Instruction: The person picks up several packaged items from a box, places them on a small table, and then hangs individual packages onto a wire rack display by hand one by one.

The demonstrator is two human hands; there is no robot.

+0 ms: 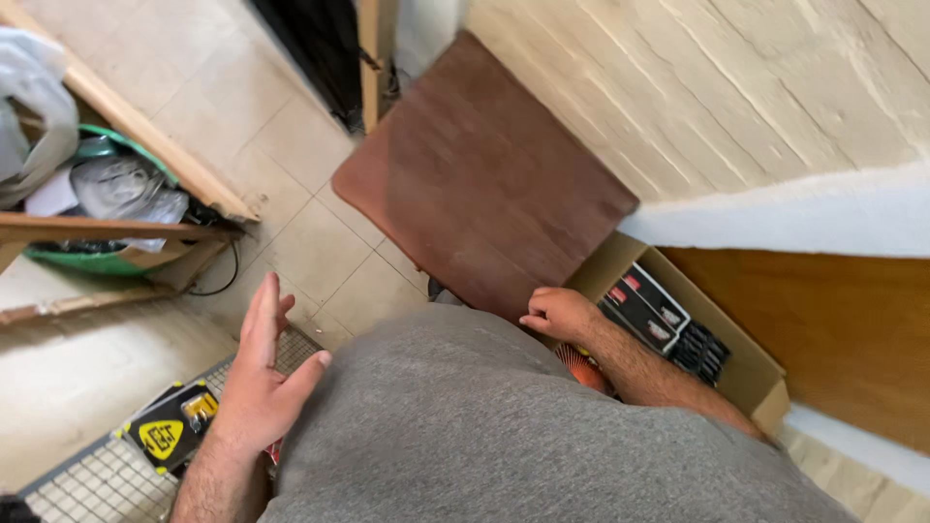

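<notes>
View from a head-worn camera looking straight down over the wearer's own body: a grey shirt [504,426] fills the bottom centre. On the left, the person's left hand [260,373] is open, fingers straight and together, thumb spread, palm turned inward; it grips nothing and hovers above a wire mesh rack [87,479] low at the left edge. Just beside the wrist, lying on the mesh, is a black and yellow packaged item [170,431]. On the right, the right hand [557,315] is loosely curled with knuckles up, its fingertips at the lower edge of a dark brown wooden board [484,174]; whether it actually grips the board cannot be told. Just beside that forearm sits an open cardboard box [746,373] holding flat black packages with red and white labels [644,305], and a small orange object [581,368] shows between the arm and the shirt. The brown board lies tilted over pale floor tiles [320,252], its far corner toward a rough cream wall [717,87]. To the right of the box is an orange-brown wooden surface [833,329]. Far left, a light wooden frame [145,136] stands over a green tub [107,261] stuffed with plastic bags [121,184].
</notes>
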